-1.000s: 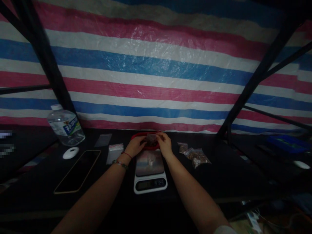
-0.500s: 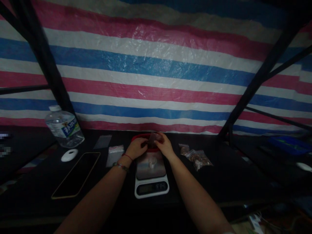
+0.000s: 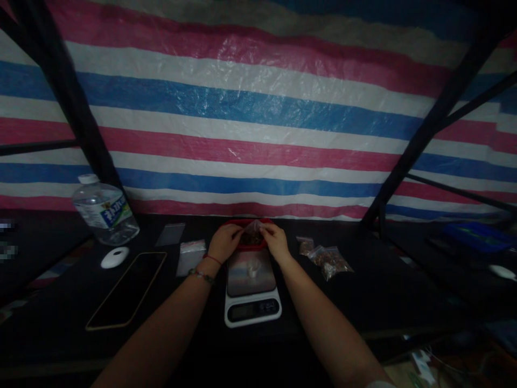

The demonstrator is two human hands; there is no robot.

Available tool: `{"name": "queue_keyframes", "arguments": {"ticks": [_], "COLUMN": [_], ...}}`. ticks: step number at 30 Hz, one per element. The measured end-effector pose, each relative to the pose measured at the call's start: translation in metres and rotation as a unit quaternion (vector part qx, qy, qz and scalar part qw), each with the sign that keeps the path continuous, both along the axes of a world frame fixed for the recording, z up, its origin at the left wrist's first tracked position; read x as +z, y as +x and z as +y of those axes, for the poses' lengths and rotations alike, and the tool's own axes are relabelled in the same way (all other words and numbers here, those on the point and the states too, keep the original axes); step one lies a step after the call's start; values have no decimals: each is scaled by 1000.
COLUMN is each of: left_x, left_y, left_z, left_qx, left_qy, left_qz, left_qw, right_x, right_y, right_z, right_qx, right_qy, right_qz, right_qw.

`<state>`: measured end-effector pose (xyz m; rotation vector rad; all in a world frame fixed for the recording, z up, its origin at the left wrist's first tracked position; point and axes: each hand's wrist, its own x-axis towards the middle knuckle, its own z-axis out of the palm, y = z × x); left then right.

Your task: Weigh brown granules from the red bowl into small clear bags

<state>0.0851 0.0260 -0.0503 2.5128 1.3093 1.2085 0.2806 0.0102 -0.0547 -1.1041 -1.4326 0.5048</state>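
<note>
Over a red tray [image 3: 267, 221] holding brown bits, both hands pinch a small clear zip bag [image 3: 253, 226]. My left hand [image 3: 224, 243] is closed on the bag's left side, and my right hand [image 3: 276, 241] grips its right side. What the bag contains is too dim to make out. In front of the tray lies a white kitchen scale [image 3: 252, 311] with a shiny metal platform. On that platform sits a small whitish round thing [image 3: 253, 268]. Filled zip bags [image 3: 330, 261] of brown bits lie to the right of my right hand, beside another small filled bag [image 3: 305, 246].
Left of my left hand are flat clear bags [image 3: 190, 257], a phone [image 3: 127, 291], a white mouse [image 3: 115, 257] and a large plastic bottle [image 3: 105, 211]. Dark metal posts [image 3: 398, 183] frame a striped tarp [image 3: 250, 151] behind the black table. A blue tray [image 3: 479, 238] stands far right.
My hands have spread slightly apart, and the bag between them has opened out and shifted a little left. The brown bits in the red tray show more now.
</note>
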Motion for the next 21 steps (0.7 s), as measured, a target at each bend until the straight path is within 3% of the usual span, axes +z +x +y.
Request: {"name": "queue_keyframes", "arguments": {"ticks": [4,11,15,21], "left_x": [0,1,2,4], "left_y": [1,3,3,3], "left_z": [0,-3,-5,-9], "left_qx": [-8,-5,12,17], "left_qy": [3,11,20,-7], "left_qz": [-5,-23,-66,-123], "left_qw": [1000,1000,998,992], "right_x": [-1,1,-4,-13], "right_y": [0,1,3,-7], "right_z": [0,1,5,5], "right_qx": [-40,-30,-21,48], "right_qy": [-8,58,19,-31], "right_qz": [-14,6,32,145], "right_qw": [999,998,999,988]}}
